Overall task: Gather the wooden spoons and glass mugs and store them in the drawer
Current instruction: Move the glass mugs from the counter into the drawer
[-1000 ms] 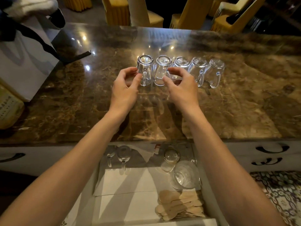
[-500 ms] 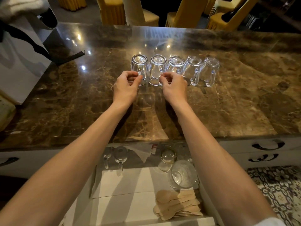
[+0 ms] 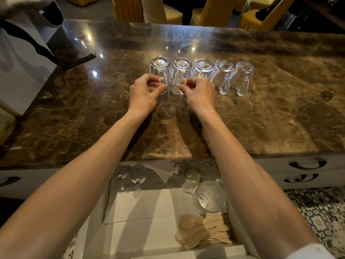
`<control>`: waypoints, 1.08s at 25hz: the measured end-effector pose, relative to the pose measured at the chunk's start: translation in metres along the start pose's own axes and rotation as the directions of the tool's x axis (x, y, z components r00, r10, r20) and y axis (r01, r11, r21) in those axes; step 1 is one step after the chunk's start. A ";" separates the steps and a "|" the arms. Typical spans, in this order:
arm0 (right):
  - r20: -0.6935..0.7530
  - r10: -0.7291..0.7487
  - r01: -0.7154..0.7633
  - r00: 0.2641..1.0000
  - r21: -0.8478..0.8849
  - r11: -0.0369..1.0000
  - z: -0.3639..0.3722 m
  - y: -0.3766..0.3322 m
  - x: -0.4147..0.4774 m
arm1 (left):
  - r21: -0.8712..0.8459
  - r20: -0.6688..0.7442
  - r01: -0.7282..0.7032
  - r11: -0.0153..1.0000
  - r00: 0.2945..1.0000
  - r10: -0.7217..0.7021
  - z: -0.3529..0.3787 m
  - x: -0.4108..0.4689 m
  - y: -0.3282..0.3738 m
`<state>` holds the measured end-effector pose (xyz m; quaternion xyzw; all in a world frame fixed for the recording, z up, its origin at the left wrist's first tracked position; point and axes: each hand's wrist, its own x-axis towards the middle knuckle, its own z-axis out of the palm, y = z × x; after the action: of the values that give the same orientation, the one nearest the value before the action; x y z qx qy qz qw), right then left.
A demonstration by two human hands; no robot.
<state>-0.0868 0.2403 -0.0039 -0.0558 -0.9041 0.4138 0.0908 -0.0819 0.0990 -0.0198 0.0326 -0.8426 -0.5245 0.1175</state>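
Note:
Several glass mugs stand upside down in a row on the brown marble counter (image 3: 270,116), handles toward me. My left hand (image 3: 144,94) pinches the handle of the leftmost mug (image 3: 159,69). My right hand (image 3: 200,94) pinches the handle of the second mug (image 3: 181,70). Both mugs rest on the counter. Below the counter edge the open drawer (image 3: 145,212) holds a pile of wooden spoons (image 3: 201,230) at its front right, two mugs (image 3: 138,176) at the back left and more glassware (image 3: 209,197) at the right.
A white paper bag (image 3: 20,68) with black straps stands at the counter's left. Closed drawers with dark handles (image 3: 308,163) flank the open one. Yellow-covered chairs (image 3: 214,12) line the far side. Patterned floor tiles (image 3: 321,217) lie at the lower right.
Both hands have closed from a loose reach around the mug bodies to a pinch on the handles of the two leftmost mugs. The mugs have not moved.

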 end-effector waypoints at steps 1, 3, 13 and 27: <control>-0.001 0.003 -0.003 1.000 0.007 1.000 0.000 0.000 -0.001 | -0.001 0.001 -0.002 1.000 1.000 0.002 0.000 -0.001 0.000; -0.011 0.000 0.001 1.000 0.008 1.000 -0.002 0.000 -0.004 | -0.014 0.003 -0.005 1.000 1.000 0.005 0.000 -0.003 -0.001; -0.017 -0.089 0.089 0.996 0.036 0.995 -0.008 -0.011 -0.020 | -0.072 0.012 -0.033 0.997 0.999 0.034 -0.021 -0.017 0.003; 0.040 -0.198 0.189 0.979 0.163 0.968 -0.037 -0.033 -0.081 | -0.103 -0.015 -0.112 0.988 0.994 0.111 -0.072 -0.079 0.024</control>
<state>-0.0003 0.2314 0.0352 0.0516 -0.8718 0.4747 0.1094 0.0131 0.0605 0.0188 -0.0186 -0.8141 -0.5601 0.1519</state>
